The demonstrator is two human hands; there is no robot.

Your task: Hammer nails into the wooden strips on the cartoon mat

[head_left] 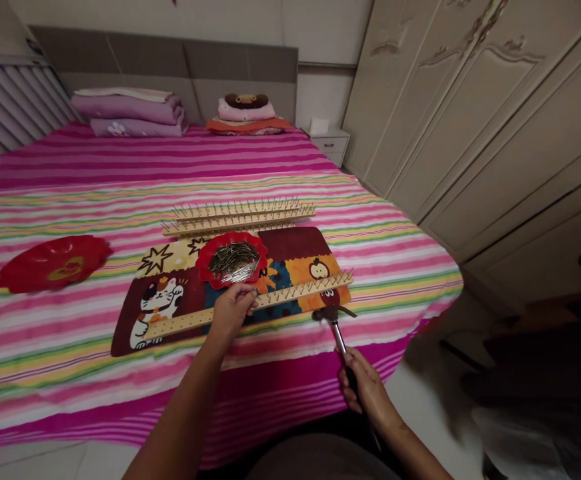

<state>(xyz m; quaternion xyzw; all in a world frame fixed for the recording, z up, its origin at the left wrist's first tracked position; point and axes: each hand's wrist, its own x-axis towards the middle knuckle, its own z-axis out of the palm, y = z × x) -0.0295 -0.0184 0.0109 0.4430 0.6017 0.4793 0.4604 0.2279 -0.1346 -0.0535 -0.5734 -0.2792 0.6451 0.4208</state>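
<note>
My left hand (233,312) is closed in a pinch just over a long wooden strip (180,323), its fingertips on what looks like a thin nail. To the right of these fingers a row of nails stands up from the strip; the part to the left has only small holes. In my right hand (367,387) is a claw hammer (339,337), gripped by its dark handle. The hammer's head lies low, close to the strip's right end. Beyond my left hand a red scalloped dish (203,263) holds many loose nails (234,259).
Under the strip and dish lies a patterned mat (295,243) on a striped bedsheet (400,260). Nail-studded wooden strips (240,219) lie behind it. A red lid (55,263) rests at left. Folded bedding (130,112) sits by the headboard; wardrobes (470,120) stand at right.
</note>
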